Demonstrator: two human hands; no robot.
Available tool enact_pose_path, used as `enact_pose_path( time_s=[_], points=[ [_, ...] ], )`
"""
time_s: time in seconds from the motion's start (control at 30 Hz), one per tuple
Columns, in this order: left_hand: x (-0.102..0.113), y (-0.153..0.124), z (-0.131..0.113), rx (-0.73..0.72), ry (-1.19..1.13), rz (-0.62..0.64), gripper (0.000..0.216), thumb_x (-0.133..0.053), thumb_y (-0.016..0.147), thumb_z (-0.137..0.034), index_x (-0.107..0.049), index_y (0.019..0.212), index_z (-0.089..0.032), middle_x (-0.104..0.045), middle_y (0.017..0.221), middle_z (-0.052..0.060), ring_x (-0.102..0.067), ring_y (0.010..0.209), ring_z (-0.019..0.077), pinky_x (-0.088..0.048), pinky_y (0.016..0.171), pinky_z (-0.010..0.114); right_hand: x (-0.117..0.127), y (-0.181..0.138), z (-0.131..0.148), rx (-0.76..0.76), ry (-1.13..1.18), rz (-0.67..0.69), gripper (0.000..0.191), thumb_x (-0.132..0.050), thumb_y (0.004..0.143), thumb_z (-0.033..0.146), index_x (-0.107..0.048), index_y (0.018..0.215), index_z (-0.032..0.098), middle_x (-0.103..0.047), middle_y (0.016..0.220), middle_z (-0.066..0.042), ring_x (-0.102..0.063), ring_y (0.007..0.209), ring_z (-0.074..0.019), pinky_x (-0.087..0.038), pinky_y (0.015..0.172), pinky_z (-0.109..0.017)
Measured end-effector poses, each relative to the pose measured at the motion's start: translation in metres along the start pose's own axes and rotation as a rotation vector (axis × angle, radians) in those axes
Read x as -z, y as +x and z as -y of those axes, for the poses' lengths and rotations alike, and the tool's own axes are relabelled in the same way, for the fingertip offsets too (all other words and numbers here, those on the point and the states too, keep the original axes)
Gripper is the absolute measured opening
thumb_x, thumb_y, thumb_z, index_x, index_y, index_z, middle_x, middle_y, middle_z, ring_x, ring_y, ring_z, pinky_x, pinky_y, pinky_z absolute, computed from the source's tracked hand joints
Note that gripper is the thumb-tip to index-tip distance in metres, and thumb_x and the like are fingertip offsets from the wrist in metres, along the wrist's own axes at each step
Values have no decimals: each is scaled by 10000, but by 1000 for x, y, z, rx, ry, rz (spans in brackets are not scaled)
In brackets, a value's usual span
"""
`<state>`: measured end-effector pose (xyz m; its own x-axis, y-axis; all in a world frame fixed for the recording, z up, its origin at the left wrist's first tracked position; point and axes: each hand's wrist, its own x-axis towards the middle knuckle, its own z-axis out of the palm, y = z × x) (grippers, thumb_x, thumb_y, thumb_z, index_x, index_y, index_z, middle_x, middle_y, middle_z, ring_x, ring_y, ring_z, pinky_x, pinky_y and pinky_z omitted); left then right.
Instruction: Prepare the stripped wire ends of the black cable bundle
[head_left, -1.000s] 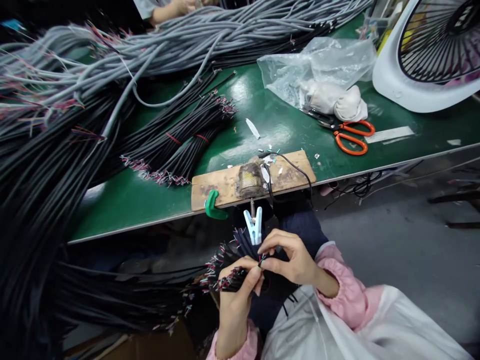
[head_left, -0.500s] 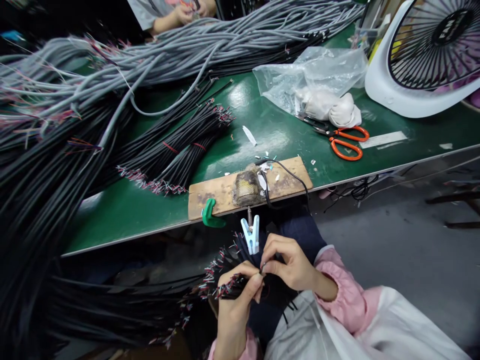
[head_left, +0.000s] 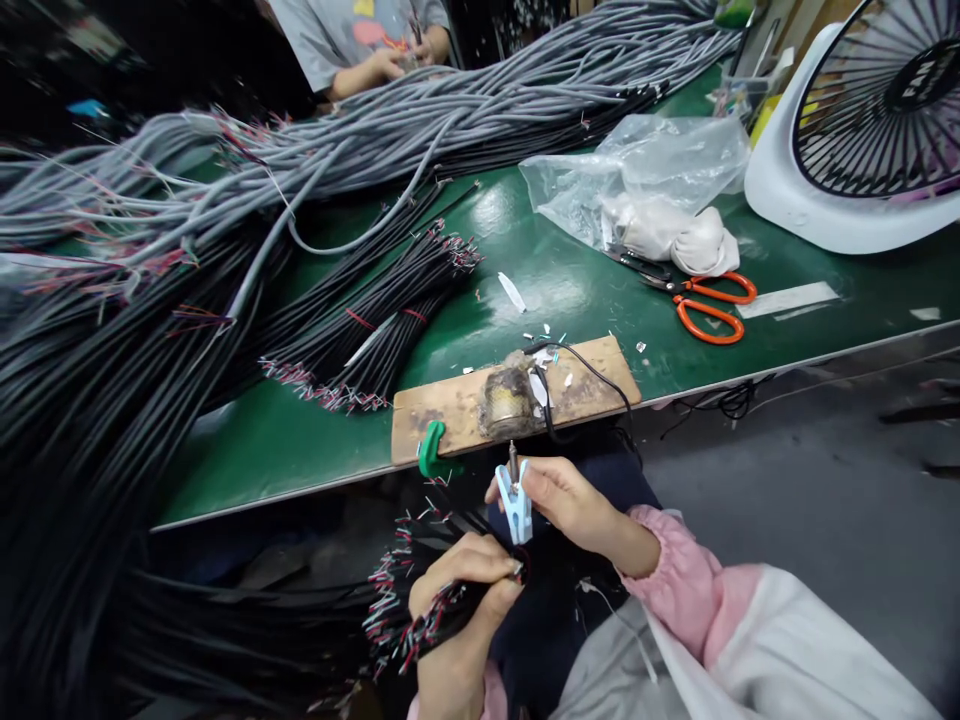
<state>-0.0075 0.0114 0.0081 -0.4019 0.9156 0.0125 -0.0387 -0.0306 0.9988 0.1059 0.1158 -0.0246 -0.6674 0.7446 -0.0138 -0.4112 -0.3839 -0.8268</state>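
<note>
My left hand point(head_left: 461, 600) is closed round a bundle of thin black cables point(head_left: 461, 598), with stripped red, white and green wire ends fanning out to its left. A light blue clothespin point(head_left: 515, 508) hangs at the tip of a metal rod point(head_left: 513, 455) that sticks out past the table edge. My right hand point(head_left: 562, 500) grips the clothespin's upper arms, thumb on the near side and fingertips behind. The cable part inside my left palm is hidden.
A wooden board point(head_left: 442, 405) with a green clamp point(head_left: 435, 450) lies at the table edge. Beyond are orange-handled scissors point(head_left: 709, 318), a plastic bag point(head_left: 637, 165), a white fan point(head_left: 795, 205), grey cables point(head_left: 360, 130) and black cable bundles point(head_left: 390, 330). Across the table are a co-worker's hands point(head_left: 397, 62).
My right hand has left the cable end at my left fingertips and moved up to the clothespin. My left hand has shifted slightly down and left with the bundle. The camera view has tilted.
</note>
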Motion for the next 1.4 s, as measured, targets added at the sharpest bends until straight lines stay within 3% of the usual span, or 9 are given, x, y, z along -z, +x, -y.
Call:
enact_pose_path(
  time_s=[0.13, 0.5, 0.77, 0.97, 1.1, 1.17, 1.23, 1.3, 1.4],
  points=[
    [1, 6, 5, 14, 29, 27, 133, -869, 740, -253, -767, 661, -217, -652, 628, -1, -582, 603, 152, -481, 593, 253, -4, 3, -7, -14, 147, -59, 585, -703, 813, 703, -709, 746, 122, -548, 636, 6, -451, 560, -98, -366, 531, -223],
    [6, 4, 13, 48, 47, 108, 148, -813, 800, -207, -735, 675, -216, -638, 655, -16, -560, 641, 149, -470, 630, 244, -5, 3, -9, -66, 220, -57, 587, -748, 763, 705, -691, 722, 122, -574, 639, 4, -442, 535, -85, -369, 507, -210],
    [5, 5, 11, 41, 71, 103, 141, -823, 787, -217, -751, 665, -223, -652, 635, -12, -574, 611, 150, -457, 599, 244, 2, -8, -29, -177, 278, -154, 700, -583, 816, 802, -727, 712, 125, -631, 643, -40, -545, 619, -136, -408, 612, -263],
    [11, -3, 12, 55, 88, 164, 155, -810, 803, -247, -752, 662, -220, -634, 589, -9, -572, 570, 136, -455, 572, 232, 13, -26, -36, -120, 64, -117, 497, -720, 851, 612, -737, 772, 122, -595, 630, 10, -484, 578, -98, -380, 590, -235],
    [16, -17, 25, 276, 128, 287, 298, -756, 856, -358, -727, 622, -177, -626, 554, 19, -539, 447, 120, -395, 410, 211, 17, -37, -29, -94, -86, -74, 449, -742, 844, 576, -752, 852, 128, -635, 715, -6, -525, 623, -112, -428, 614, -243],
    [14, -22, 32, 395, 105, 303, 291, -750, 853, -405, -751, 691, -163, -654, 585, 30, -523, 371, 109, -390, 350, 211, 17, -40, -25, -12, -178, 6, 398, -765, 841, 531, -773, 877, 135, -643, 751, -17, -542, 650, -122, -434, 617, -249],
    [8, -24, 35, 422, 82, 298, 303, -764, 830, -418, -738, 687, -153, -669, 594, 40, -565, 374, 128, -450, 367, 228, 17, -42, -22, 107, -281, 103, 339, -802, 823, 476, -798, 909, 148, -620, 752, -12, -531, 653, -123, -420, 599, -244],
    [2, -22, 35, 403, 47, 310, 294, -779, 801, -388, -710, 648, -147, -641, 538, 29, -586, 390, 147, -481, 387, 236, 15, -44, -18, 197, -358, 150, 293, -822, 814, 435, -812, 929, 165, -586, 733, 1, -509, 638, -120, -403, 576, -236],
    [-6, -18, 33, 360, 49, 278, 110, -768, 759, -234, -728, 705, -147, -634, 532, 5, -581, 422, 142, -485, 407, 221, 12, -47, -13, 250, -413, 77, 221, -805, 848, 383, -812, 899, 169, -585, 711, 0, -521, 626, -122, -411, 569, -236]
  ],
)
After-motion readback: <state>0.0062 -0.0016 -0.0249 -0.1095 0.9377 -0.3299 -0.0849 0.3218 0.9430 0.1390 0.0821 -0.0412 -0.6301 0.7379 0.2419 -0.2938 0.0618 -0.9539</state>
